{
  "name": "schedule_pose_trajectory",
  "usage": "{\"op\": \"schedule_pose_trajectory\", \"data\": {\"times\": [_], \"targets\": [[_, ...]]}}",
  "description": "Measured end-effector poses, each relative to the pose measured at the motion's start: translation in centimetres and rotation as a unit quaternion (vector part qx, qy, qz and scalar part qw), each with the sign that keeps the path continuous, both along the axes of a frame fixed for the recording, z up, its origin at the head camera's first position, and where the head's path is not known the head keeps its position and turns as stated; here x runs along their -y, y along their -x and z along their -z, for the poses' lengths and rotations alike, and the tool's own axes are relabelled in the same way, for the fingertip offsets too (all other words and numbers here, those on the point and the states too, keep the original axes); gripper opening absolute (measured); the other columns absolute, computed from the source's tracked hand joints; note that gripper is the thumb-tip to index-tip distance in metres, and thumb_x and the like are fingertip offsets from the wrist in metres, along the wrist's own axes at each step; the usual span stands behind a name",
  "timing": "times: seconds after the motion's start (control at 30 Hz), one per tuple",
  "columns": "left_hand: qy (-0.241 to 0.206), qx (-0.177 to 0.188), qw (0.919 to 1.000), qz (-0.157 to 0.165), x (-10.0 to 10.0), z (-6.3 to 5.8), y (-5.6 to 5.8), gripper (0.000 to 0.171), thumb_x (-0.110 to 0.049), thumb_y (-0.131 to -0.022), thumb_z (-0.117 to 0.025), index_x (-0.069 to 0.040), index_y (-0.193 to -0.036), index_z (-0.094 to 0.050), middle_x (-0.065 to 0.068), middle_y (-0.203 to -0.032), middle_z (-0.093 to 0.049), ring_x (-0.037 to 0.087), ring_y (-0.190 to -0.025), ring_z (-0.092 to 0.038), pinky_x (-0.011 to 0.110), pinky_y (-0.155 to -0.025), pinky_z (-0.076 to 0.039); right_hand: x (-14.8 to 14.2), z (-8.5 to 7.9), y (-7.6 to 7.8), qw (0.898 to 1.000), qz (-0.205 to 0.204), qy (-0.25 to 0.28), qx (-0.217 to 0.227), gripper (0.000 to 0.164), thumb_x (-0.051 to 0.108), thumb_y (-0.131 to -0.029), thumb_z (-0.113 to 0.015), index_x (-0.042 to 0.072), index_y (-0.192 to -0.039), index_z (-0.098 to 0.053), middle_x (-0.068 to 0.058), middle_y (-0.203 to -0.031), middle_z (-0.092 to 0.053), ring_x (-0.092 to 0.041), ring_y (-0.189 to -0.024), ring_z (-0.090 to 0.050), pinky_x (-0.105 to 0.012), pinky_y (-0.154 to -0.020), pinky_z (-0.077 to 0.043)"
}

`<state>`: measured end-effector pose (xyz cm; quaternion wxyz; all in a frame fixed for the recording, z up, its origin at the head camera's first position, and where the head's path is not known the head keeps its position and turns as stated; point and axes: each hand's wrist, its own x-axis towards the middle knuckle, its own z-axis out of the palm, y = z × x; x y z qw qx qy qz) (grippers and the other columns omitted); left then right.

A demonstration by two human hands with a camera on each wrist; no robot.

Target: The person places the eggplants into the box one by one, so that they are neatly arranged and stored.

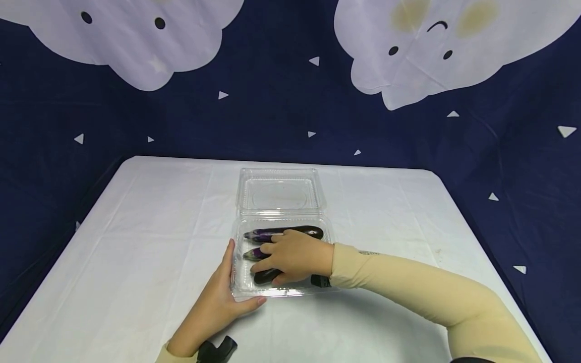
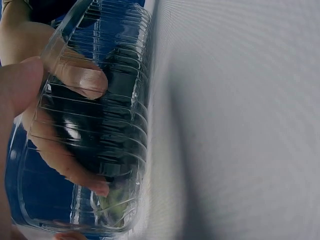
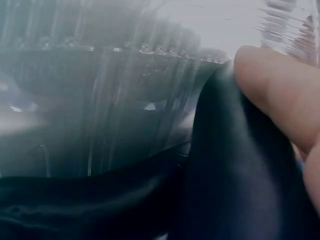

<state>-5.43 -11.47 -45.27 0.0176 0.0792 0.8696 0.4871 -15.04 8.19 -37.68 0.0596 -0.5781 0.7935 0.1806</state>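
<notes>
A clear plastic clamshell box (image 1: pixel 272 291) lies on the white table with its lid folded back. Inside it are three dark purple eggplants: a back eggplant (image 1: pixel 313 231), a middle eggplant (image 1: pixel 254 254) and a front eggplant (image 1: pixel 265 277). My right hand (image 1: pixel 297 254) reaches into the box from the right and grips the front eggplant (image 2: pixel 75 125), thumb and fingers on either side of it. At the box's front left corner, my left hand (image 1: pixel 220 297) is spread, thumb along the front edge and a straight finger against the left side.
The raised clear lid (image 1: pixel 279 194) lies toward the back of the table (image 1: pixel 150 242). Behind stands a dark blue cloth (image 1: pixel 272 116) printed with pale clouds and small triangles. Black wrist straps (image 1: pixel 218 350) show at both wrists.
</notes>
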Motion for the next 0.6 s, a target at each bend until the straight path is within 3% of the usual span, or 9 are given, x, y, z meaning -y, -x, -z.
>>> {"op": "schedule_pose_trajectory", "data": {"times": [0.23, 0.47, 0.6], "targets": [[0.003, -0.009, 1.0000, -0.001, -0.04, 0.09, -0.04, 0.135, -0.044, -0.068, -0.090, -0.012, -0.160, 0.004, 0.023, -0.160, -0.028, 0.039, -0.144, -0.036, 0.057, -0.110, -0.037, -0.11, 0.34, 0.16, 1.000, -0.004, 0.006, 0.012, 0.055, 0.054, -0.091, -0.064, 0.049, -0.143, -0.046, 0.008, -0.131, -0.060, -0.017, -0.105, -0.062, -0.034, -0.088, -0.055], [0.000, -0.009, 1.0000, 0.001, -0.03, 0.03, -0.05, 0.135, -0.044, -0.069, -0.090, -0.012, -0.160, 0.004, 0.023, -0.160, -0.028, 0.037, -0.144, -0.037, 0.056, -0.110, -0.038, -0.23, 0.48, 0.20, 0.999, -0.026, 0.010, 0.016, 0.059, 0.058, -0.087, -0.066, 0.049, -0.143, -0.047, 0.008, -0.126, -0.061, -0.010, -0.063, -0.058, -0.030, -0.062, -0.057], [0.001, -0.006, 1.0000, 0.000, -0.02, -0.01, -0.10, 0.135, -0.046, -0.069, -0.089, -0.012, -0.160, 0.004, 0.023, -0.160, -0.029, 0.037, -0.144, -0.037, 0.056, -0.110, -0.038, -0.01, 0.52, 0.14, 0.999, -0.035, 0.008, 0.015, 0.061, 0.058, -0.086, -0.067, 0.048, -0.143, -0.047, 0.009, -0.121, -0.062, -0.009, -0.061, -0.058, -0.031, -0.064, -0.057]]}}
